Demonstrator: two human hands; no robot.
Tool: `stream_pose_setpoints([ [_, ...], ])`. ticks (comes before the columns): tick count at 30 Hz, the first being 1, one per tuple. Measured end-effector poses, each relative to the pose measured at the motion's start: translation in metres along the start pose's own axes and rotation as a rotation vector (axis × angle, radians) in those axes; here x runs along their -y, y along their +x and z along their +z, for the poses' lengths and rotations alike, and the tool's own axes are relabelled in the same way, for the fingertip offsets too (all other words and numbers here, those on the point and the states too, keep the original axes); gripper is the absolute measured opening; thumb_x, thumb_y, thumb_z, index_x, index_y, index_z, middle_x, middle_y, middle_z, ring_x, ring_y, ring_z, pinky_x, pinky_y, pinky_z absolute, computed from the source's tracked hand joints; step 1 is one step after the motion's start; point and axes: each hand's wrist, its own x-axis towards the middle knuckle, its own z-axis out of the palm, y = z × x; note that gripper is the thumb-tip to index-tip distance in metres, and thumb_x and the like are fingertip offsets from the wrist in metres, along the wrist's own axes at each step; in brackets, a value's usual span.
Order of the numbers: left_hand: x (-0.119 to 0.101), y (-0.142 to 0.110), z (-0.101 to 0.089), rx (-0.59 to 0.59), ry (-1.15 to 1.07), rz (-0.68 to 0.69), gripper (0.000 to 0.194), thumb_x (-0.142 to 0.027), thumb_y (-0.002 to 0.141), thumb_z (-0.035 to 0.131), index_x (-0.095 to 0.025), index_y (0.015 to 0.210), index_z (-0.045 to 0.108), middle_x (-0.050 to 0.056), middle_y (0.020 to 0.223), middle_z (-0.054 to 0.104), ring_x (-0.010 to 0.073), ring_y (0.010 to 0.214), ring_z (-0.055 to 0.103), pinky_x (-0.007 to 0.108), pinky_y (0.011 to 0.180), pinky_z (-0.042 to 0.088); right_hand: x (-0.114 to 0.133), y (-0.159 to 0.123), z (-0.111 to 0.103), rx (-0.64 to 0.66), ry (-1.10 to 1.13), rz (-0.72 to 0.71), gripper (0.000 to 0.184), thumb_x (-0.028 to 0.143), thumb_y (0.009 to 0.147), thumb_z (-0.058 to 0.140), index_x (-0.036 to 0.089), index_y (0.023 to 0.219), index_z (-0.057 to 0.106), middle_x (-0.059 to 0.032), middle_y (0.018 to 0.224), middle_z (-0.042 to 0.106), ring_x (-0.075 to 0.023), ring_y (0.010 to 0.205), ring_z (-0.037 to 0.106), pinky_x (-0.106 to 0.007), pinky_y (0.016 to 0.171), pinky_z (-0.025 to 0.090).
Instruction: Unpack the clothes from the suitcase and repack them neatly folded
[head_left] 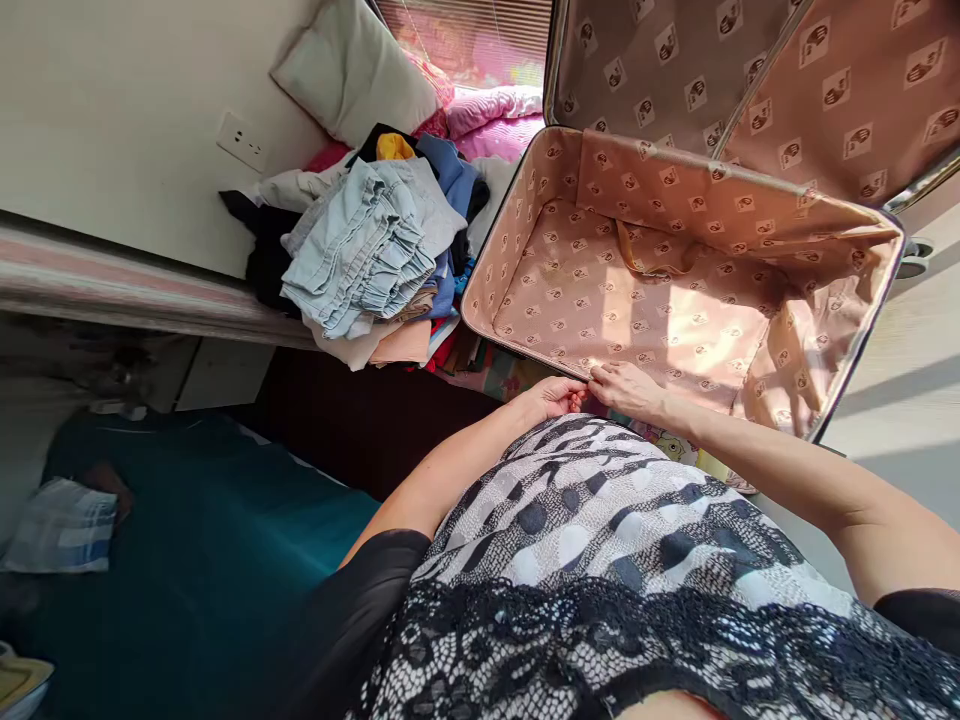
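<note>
An open suitcase [559, 290] with a pink-brown patterned lining lies in front of me, its lid [697, 85] raised at the back. At the near rim, my left hand [561, 397] is closed, thumb and fingers pinched together. My right hand [624, 388] meets it there, fingers bent and closed against the rim. Whatever is pinched between them is too small to make out. Inside the suitcase, a brown strap [645, 262] lies loose on the lining. Left of it rises a pile of folded clothes, topped by light blue denim [360, 250].
A pale pillow [356, 75] leans on the wall near a socket [241, 140]. Pink bedding [499, 120] lies under the window blind. At lower left, a dim teal cloth [217, 540] stretches beside a folded plaid cloth [64, 525]. A pale wooden surface [907, 400] extends at right.
</note>
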Motion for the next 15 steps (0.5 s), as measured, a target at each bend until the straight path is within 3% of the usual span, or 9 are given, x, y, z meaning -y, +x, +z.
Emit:
stream_pose_setpoints([
  [3,-0.004,-0.003,0.003,-0.002,-0.112,-0.145,0.038,-0.007,0.094,0.065,-0.016,0.060,0.052,-0.002,0.055,0.049,0.0056,0.049,0.038,0.021,0.055,0.040,-0.001,0.006,-0.001,0.003,0.019,0.009,0.023,0.007,0.097,0.054,0.013,0.104,0.075,-0.0163,0.095,0.069,-0.0211,0.077,0.058,-0.034,0.070,0.039],
  [6,-0.008,-0.012,0.006,-0.013,-0.206,-0.165,0.036,-0.009,0.099,0.060,-0.014,0.063,0.059,0.000,0.058,0.055,0.0062,0.051,0.042,0.021,0.056,0.040,-0.003,0.000,0.000,-0.033,0.051,0.036,0.022,0.010,0.101,0.052,0.014,0.102,0.074,-0.0152,0.095,0.069,-0.0214,0.081,0.060,-0.033,0.074,0.043],
  [10,-0.013,-0.032,0.002,-0.072,-0.147,-0.093,0.029,-0.018,0.100,0.068,-0.011,0.073,0.071,0.001,0.060,0.060,0.0057,0.051,0.046,0.020,0.055,0.038,-0.010,-0.018,0.001,-0.071,0.159,0.070,0.023,0.015,0.105,0.051,0.015,0.107,0.074,-0.0135,0.099,0.069,-0.0216,0.088,0.062,-0.032,0.080,0.046],
  [15,-0.015,-0.059,-0.010,-0.147,-0.063,0.044,0.031,-0.040,0.090,0.085,-0.013,0.079,0.074,0.001,0.061,0.060,0.0061,0.052,0.048,0.020,0.054,0.036,-0.040,-0.033,0.005,-0.140,0.382,0.226,0.038,0.020,0.103,0.053,0.016,0.135,0.073,-0.0154,0.116,0.072,-0.0229,0.097,0.068,-0.031,0.082,0.051],
])
